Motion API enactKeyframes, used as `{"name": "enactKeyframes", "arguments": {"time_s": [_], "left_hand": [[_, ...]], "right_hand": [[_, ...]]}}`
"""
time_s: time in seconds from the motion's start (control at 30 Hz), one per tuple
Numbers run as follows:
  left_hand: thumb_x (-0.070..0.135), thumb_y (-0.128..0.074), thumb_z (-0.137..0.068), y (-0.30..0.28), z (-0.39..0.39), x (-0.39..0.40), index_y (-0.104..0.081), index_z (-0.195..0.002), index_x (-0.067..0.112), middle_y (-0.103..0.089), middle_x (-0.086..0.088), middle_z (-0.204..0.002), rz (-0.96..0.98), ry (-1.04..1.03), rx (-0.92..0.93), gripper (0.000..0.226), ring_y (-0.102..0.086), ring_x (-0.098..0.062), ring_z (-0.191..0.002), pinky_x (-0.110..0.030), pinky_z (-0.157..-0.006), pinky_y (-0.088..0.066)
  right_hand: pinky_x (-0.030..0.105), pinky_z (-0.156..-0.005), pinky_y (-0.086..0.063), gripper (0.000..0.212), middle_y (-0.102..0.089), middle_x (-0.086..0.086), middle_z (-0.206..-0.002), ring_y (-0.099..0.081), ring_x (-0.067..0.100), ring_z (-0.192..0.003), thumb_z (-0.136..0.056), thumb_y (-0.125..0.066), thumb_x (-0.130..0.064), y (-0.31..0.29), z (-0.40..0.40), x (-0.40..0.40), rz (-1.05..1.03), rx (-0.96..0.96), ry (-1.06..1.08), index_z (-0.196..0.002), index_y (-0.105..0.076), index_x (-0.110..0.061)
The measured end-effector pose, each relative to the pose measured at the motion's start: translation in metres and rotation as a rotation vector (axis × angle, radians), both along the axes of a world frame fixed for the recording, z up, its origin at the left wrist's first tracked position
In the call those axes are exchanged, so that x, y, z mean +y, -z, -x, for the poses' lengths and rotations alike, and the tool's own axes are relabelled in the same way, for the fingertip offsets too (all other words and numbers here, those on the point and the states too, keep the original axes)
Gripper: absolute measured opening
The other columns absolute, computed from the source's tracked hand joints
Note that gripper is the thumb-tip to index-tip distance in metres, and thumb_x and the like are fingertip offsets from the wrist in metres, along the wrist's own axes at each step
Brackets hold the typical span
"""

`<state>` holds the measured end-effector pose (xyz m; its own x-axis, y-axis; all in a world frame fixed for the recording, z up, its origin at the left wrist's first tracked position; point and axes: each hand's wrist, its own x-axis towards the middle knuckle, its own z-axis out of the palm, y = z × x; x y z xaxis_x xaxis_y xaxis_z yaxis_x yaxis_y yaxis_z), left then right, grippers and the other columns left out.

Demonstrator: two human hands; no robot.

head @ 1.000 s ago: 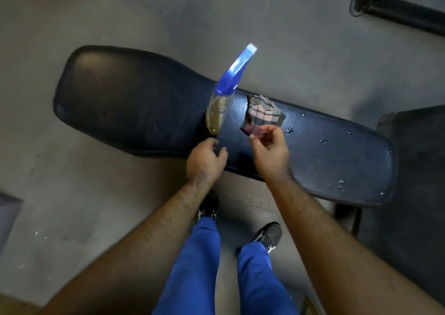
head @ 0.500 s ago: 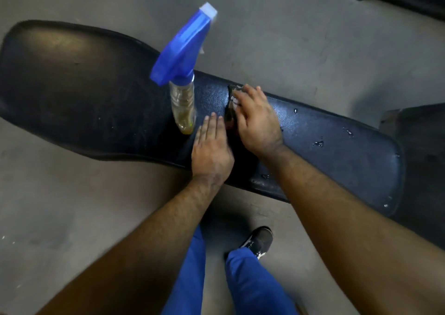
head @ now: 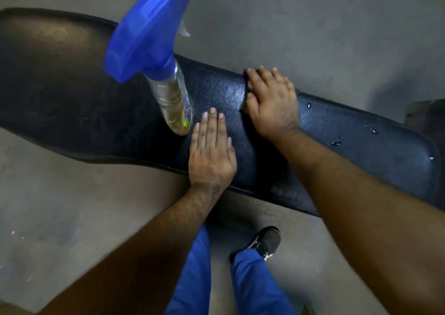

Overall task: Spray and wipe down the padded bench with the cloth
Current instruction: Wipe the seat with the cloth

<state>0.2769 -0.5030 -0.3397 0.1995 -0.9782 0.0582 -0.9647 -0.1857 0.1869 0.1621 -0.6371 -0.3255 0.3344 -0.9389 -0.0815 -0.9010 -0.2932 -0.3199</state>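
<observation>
The black padded bench (head: 361,151) runs across the view from upper left to right, with water drops on its right end. A clear spray bottle (head: 173,100) with a blue trigger head stands upright on the pad. My left hand (head: 212,156) lies flat on the pad just right of the bottle, fingers straight. My right hand (head: 272,103) presses flat on the cloth (head: 246,89) near the bench's far edge. Only a dark sliver of the cloth shows beside my fingers; the hand covers the rest.
Grey concrete floor (head: 72,206) surrounds the bench. My blue trouser legs (head: 252,281) and a black shoe (head: 266,241) stand below the near edge. A dark block (head: 431,115) sits at the right edge of the view.
My right hand laid the plaid cloth down and now presses on it farther toward the far edge. My left hand went flat on the pad. The view came closer to the bench.
</observation>
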Motion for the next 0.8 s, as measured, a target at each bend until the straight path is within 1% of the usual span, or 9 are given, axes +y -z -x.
{"name": "enactKeyframes", "arguments": {"time_s": [0.07, 0.2, 0.33, 0.37, 0.5, 0.53, 0.67, 0.7, 0.8], "left_hand": [[0.024, -0.034, -0.101, -0.003, 0.001, -0.001, -0.035, -0.148, 0.000, -0.029, -0.018, -0.158, -0.008, 0.000, -0.003, 0.053, -0.023, -0.028, -0.148, -0.044, -0.121, -0.018], [0.024, -0.033, -0.101, 0.000, 0.000, 0.001, -0.034, -0.149, 0.000, -0.028, -0.018, -0.158, 0.000, 0.002, -0.008, 0.054, -0.022, -0.028, -0.149, -0.045, -0.121, -0.018], [0.025, -0.033, -0.099, -0.003, 0.000, -0.001, -0.035, -0.148, 0.000, -0.029, -0.018, -0.158, -0.014, -0.003, -0.014, 0.055, -0.024, -0.029, -0.148, -0.045, -0.121, -0.019], [0.025, -0.034, -0.099, -0.004, 0.000, -0.001, -0.036, -0.148, 0.000, -0.029, -0.018, -0.157, -0.014, 0.000, -0.009, 0.055, -0.024, -0.029, -0.148, -0.045, -0.121, -0.019], [0.026, -0.035, -0.099, -0.001, -0.001, 0.001, -0.035, -0.148, 0.000, -0.029, -0.019, -0.158, -0.013, 0.017, -0.013, 0.055, -0.024, -0.030, -0.148, -0.044, -0.121, -0.017], [0.026, -0.035, -0.099, 0.001, -0.002, 0.002, -0.035, -0.148, 0.000, -0.029, -0.019, -0.157, -0.003, 0.016, -0.018, 0.055, -0.024, -0.030, -0.148, -0.044, -0.122, -0.016], [0.026, -0.034, -0.100, 0.002, -0.003, 0.001, -0.034, -0.148, 0.000, -0.028, -0.019, -0.158, 0.006, 0.027, -0.019, 0.055, -0.024, -0.030, -0.148, -0.044, -0.122, -0.015], [0.026, -0.035, -0.100, 0.001, -0.002, 0.002, -0.034, -0.148, 0.000, -0.028, -0.019, -0.158, 0.010, 0.037, -0.011, 0.055, -0.024, -0.030, -0.148, -0.045, -0.122, -0.016], [0.025, -0.036, -0.100, 0.000, -0.003, 0.001, -0.036, -0.148, -0.001, -0.029, -0.020, -0.157, 0.021, 0.030, 0.015, 0.054, -0.024, -0.031, -0.147, -0.046, -0.121, -0.019]], "right_hand": [[0.050, -0.122, -0.019, 0.062, -0.040, 0.012, -0.158, -0.033, 0.035, -0.147, -0.092, -0.036, -0.037, -0.004, -0.008, 0.026, 0.007, -0.015, 0.007, -0.150, -0.044, -0.020], [0.048, -0.122, -0.019, 0.058, -0.038, 0.011, -0.159, -0.034, 0.032, -0.148, -0.094, -0.042, -0.036, -0.001, 0.033, 0.040, 0.041, 0.012, -0.357, -0.150, -0.044, -0.021], [0.049, -0.120, -0.020, 0.061, -0.042, 0.013, -0.157, -0.036, 0.034, -0.145, -0.093, -0.037, -0.040, 0.000, 0.013, 0.019, 0.014, 0.055, 0.177, -0.150, -0.044, -0.019], [0.050, -0.121, -0.019, 0.062, -0.039, 0.014, -0.158, -0.033, 0.035, -0.147, -0.093, -0.037, -0.040, -0.002, 0.003, 0.034, 0.007, 0.042, 0.208, -0.151, -0.042, -0.019], [0.052, -0.123, -0.017, 0.061, -0.031, 0.011, -0.163, -0.025, 0.032, -0.151, -0.095, -0.040, -0.040, -0.001, 0.044, 0.080, -0.003, 0.027, -0.263, -0.153, -0.040, -0.023], [0.051, -0.123, -0.016, 0.061, -0.031, 0.012, -0.163, -0.026, 0.034, -0.151, -0.094, -0.040, -0.041, 0.001, 0.058, 0.069, 0.014, 0.047, -0.264, -0.152, -0.040, -0.022], [0.051, -0.122, -0.011, 0.064, -0.030, 0.013, -0.163, -0.023, 0.036, -0.151, -0.093, -0.035, -0.044, 0.003, 0.033, 0.039, -0.011, 0.075, 0.345, -0.153, -0.038, -0.022], [0.052, -0.122, -0.010, 0.063, -0.029, 0.014, -0.163, -0.022, 0.036, -0.152, -0.094, -0.035, -0.043, -0.001, 0.022, 0.052, -0.009, 0.046, 0.312, -0.154, -0.038, -0.022], [0.053, -0.124, -0.013, 0.061, -0.027, 0.010, -0.164, -0.021, 0.032, -0.153, -0.095, -0.038, -0.041, -0.003, 0.035, 0.102, -0.033, 0.030, -0.179, -0.154, -0.038, -0.024]]}}
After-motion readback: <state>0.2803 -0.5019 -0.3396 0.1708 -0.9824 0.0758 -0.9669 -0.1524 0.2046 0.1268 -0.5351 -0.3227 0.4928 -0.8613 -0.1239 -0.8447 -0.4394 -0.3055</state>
